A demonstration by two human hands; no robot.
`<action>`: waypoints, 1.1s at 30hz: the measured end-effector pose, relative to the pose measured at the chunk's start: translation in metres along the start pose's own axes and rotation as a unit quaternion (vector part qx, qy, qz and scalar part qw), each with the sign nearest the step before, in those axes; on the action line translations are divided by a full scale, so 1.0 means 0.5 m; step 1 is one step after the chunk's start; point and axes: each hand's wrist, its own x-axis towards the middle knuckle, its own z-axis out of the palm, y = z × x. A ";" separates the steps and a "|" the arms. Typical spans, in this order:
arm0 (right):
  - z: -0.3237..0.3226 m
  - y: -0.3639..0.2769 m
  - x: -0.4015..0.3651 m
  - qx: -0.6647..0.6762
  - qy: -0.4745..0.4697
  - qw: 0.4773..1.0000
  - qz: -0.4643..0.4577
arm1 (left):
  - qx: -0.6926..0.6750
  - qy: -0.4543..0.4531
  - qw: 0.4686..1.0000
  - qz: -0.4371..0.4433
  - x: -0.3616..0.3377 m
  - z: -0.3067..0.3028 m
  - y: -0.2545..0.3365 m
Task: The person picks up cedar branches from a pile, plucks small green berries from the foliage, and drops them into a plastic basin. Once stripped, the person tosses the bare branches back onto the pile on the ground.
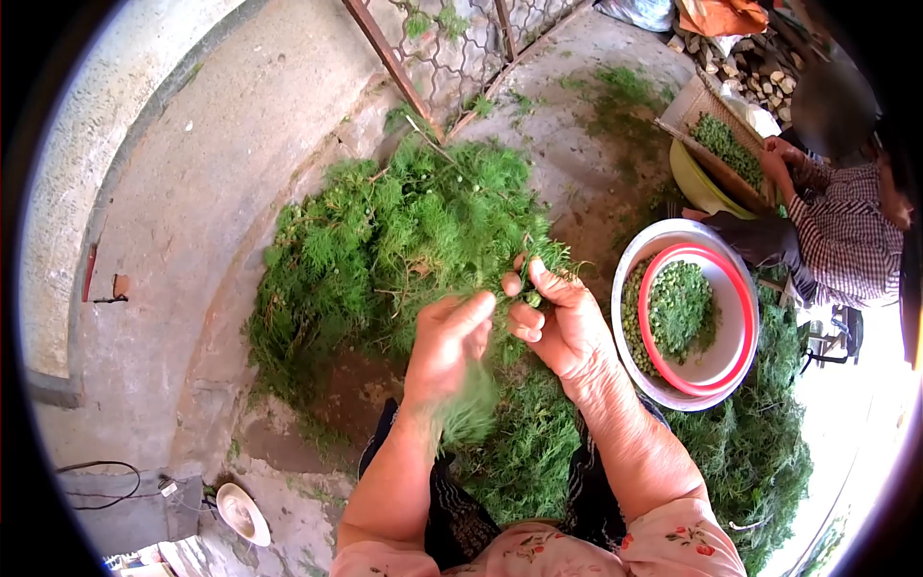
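My left hand (447, 341) is closed, fingers curled inward, with a motion-blurred feathery green sprig (468, 409) hanging beneath it. Beside it, my right hand (569, 327) pinches a small green twig with round cones (532, 296) between thumb and fingers. Both hands are over the near edge of a large heap of feathery evergreen branches (385, 240) on the ground. More cut greenery (519, 442) lies between my knees.
Right of my hands, a red-rimmed bowl (735, 356) with green cones and leaf bits sits in a wide metal basin (630, 252). Beyond it, another person (846, 231) holds a woven tray (692, 101) over a yellow-green tub (694, 183). A white dish (242, 514) lies lower left.
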 end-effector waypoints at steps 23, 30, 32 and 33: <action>0.017 0.040 -0.014 0.079 0.026 0.994 0.069 | -0.313 -0.132 0.940 -0.025 0.002 -0.004 -0.011; 0.035 0.037 -0.027 0.086 0.059 0.993 0.054 | -0.365 -0.173 0.914 -0.031 0.013 -0.013 -0.024; 0.034 0.039 -0.027 0.096 0.060 0.992 0.050 | -0.364 -0.169 0.916 -0.016 0.011 -0.009 -0.027; 0.032 0.040 -0.026 0.100 0.059 0.992 0.045 | -0.359 -0.161 0.919 -0.004 0.007 -0.002 -0.027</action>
